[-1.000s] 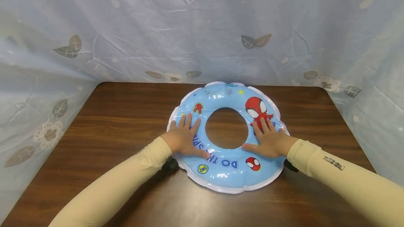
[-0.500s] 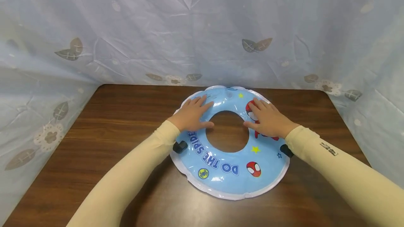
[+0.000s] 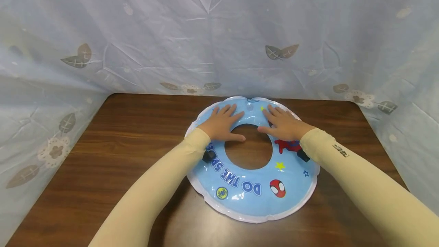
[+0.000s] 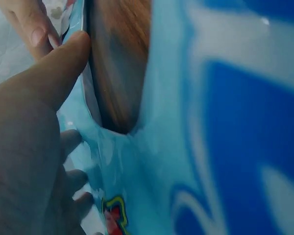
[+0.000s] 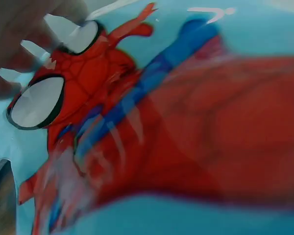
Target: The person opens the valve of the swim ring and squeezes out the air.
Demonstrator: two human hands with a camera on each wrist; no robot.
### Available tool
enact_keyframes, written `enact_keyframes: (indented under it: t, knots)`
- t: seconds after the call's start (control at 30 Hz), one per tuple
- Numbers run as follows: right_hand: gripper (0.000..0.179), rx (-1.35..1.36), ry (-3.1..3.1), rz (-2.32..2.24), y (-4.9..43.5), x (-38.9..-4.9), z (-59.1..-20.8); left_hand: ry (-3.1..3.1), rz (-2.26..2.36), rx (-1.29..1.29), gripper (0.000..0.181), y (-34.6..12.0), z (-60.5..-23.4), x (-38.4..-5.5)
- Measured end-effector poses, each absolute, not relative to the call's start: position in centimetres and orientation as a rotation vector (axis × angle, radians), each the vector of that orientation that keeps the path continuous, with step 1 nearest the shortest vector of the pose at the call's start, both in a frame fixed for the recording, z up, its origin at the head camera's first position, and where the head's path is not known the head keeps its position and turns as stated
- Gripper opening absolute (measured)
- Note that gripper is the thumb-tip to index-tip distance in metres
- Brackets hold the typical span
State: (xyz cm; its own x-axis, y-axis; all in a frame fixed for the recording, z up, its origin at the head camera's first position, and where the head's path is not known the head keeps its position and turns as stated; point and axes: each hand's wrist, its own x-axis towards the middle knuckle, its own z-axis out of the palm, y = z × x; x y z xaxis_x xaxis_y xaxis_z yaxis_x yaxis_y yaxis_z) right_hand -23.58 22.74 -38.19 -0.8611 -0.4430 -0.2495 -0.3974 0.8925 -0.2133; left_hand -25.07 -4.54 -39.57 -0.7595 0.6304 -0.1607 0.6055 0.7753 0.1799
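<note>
A blue inflatable swim ring [image 3: 247, 205] with a white seam edge lies flat on the table, printed with lettering, stars and red masked figures. My left hand [image 3: 223, 125] lies spread over its upper left part, the thumb reaching over the central hole. On the upper right part my right hand [image 3: 284, 124] is spread in the same way, thumb at the hole's edge. Close up in the left wrist view, the left thumb [image 4: 63, 68] crosses the hole's edge. In the right wrist view the right fingers [image 5: 29, 44] show dark beside a printed red figure.
The brown wooden table [image 3: 137, 132] extends to both sides of the ring. Behind it and at the sides hangs a pale floral curtain [image 3: 212, 41]. A small black wrist camera [image 3: 208, 155] sits under each wrist, just above the ring.
Both hands have slid from the ring's middle sides up towards its far part and closer together, fingers still spread. The ring appears slightly lower in view, as does the table.
</note>
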Motion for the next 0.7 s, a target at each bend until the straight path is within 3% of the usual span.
enact_keyframes:
  t: [0.17,0.7]
  knots:
    - [0.101,-0.551,2.699,-0.209,22.23,-23.66,-38.21,2.716,0.157,0.914,0.098,-3.78,-39.58,-24.94]
    - [0.091,-0.493,2.638,-0.315,22.79,-23.87,-37.78,2.685,0.24,0.866,0.098,-4.26,-39.28,-25.78]
